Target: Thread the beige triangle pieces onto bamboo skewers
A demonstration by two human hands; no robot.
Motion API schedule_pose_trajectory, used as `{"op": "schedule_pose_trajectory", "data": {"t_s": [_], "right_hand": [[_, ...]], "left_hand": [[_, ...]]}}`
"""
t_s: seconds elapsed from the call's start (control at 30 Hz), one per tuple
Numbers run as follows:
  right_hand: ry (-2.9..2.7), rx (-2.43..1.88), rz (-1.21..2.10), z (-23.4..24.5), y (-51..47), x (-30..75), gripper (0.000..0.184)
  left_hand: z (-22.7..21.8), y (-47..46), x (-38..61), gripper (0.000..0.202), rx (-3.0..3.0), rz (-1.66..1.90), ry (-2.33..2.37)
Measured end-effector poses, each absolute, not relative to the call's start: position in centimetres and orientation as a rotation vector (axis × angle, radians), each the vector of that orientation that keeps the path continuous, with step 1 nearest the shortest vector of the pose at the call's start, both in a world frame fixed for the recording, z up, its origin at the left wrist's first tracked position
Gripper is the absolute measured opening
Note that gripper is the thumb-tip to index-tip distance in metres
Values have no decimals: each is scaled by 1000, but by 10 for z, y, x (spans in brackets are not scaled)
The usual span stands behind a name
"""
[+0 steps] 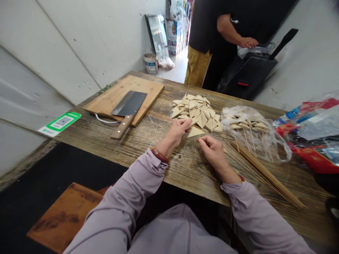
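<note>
A heap of thin beige triangular pieces (198, 111), like dried tofu, lies on the wooden table. At the heap's near edge, my left hand (176, 134) is closed in a pinch, with a triangle partly hidden at its fingertips. One loose triangle (195, 132) rests on the wood between my hands. My right hand (213, 151) also pinches, apparently around a thin bamboo skewer mostly covered by the hand. To its right lies a bundle of bamboo skewers (270, 176). Beyond them, a clear plastic bag (261, 123) contains skewered triangles.
A cleaver (129, 106) lies across the cutting board (106, 100) at left, its handle over the near edge. Red and clear packaging (312, 130) fills the table's right end. Across the table stands another person (206, 31), one hand at a black bin-like container (246, 74).
</note>
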State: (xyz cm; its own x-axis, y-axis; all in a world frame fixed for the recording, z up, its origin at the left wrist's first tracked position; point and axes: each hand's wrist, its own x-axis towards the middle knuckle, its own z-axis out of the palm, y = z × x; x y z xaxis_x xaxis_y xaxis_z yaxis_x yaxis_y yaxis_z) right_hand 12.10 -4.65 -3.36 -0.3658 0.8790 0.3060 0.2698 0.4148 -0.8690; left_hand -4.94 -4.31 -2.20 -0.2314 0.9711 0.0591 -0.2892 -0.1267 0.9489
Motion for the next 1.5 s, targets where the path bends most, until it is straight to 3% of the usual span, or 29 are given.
{"op": "schedule_pose_trajectory", "data": {"t_s": [0.7, 1.13, 1.5], "right_hand": [[-1744, -1000, 1025, -34, -43, 119, 28], [-1806, -971, 1079, -37, -43, 117, 25], [-1869, -971, 939, -35, -47, 118, 25]], "left_hand": [[-18, -41, -48, 46, 734, 1502, 984], [-16, -39, -47, 31, 654, 1531, 1004], [-17, -41, -45, 40, 650, 1544, 956]]}}
